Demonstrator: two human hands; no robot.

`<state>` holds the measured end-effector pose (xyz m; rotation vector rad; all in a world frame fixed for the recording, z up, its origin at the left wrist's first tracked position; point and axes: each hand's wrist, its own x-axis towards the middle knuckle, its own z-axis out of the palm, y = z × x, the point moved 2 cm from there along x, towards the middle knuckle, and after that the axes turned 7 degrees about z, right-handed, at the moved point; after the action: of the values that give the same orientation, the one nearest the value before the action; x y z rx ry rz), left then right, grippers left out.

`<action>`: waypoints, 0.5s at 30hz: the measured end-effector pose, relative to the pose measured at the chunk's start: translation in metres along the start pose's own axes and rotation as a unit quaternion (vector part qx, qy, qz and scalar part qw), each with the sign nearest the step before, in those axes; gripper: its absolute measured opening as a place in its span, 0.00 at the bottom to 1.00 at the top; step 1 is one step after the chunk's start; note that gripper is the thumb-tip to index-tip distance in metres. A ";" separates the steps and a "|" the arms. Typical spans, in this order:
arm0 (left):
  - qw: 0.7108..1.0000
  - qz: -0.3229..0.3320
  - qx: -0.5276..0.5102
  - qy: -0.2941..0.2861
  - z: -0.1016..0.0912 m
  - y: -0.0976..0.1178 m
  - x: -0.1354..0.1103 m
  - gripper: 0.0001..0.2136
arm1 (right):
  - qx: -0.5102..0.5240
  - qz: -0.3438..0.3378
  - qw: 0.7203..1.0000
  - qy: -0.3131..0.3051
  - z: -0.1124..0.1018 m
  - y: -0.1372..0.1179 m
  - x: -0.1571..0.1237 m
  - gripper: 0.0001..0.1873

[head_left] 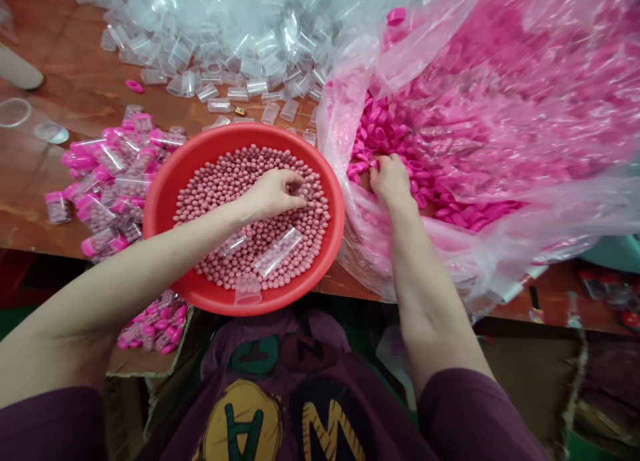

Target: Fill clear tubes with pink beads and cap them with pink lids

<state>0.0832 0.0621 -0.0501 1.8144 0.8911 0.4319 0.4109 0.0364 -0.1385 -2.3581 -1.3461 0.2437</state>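
Note:
My left hand is over the pink beads in a red plastic basin. Its thumb and fingers curl towards each other; what they grip, if anything, blends into the beads. Near that wrist, a clear plastic tube lies tilted on the beads, and another clear tube rests by the near rim. Right of the basin, my right hand reaches into the mouth of a large clear bag. Its fingertips pinch a pink plastic cap at the edge of the loose pink caps.
Bead-filled tubes with pink caps are heaped left of the basin. More filled tubes lie in a cardboard box below the table edge. Empty clear tubes spread across the back. A single pink cap lies on the wooden table.

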 end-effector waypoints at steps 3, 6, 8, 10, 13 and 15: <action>0.979 -0.002 -0.198 0.041 -0.009 0.006 -0.020 0.11 | 0.128 0.020 0.992 0.010 -0.018 0.005 -0.006 0.08; 0.944 -0.031 -0.328 0.024 -0.019 0.011 -0.047 0.10 | 0.350 0.017 0.937 -0.015 -0.038 -0.004 -0.020 0.13; 0.916 -0.046 -0.397 0.015 -0.022 0.014 -0.064 0.10 | 0.429 -0.034 0.902 -0.046 -0.050 -0.029 -0.039 0.20; 0.895 -0.038 -0.443 0.023 -0.021 0.016 -0.076 0.11 | 0.433 -0.091 0.894 -0.072 -0.060 -0.064 -0.064 0.26; 0.872 -0.019 -0.488 0.034 -0.015 0.014 -0.088 0.16 | 0.441 -0.135 0.880 -0.112 -0.067 -0.121 -0.104 0.26; 0.861 -0.003 -0.507 0.033 -0.011 0.011 -0.094 0.18 | 0.473 -0.152 0.855 -0.148 -0.065 -0.151 -0.125 0.26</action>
<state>0.0182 -0.0032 -0.0257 0.8182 0.5274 0.7811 0.2510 -0.0204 -0.0210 -1.2951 -1.2739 0.9541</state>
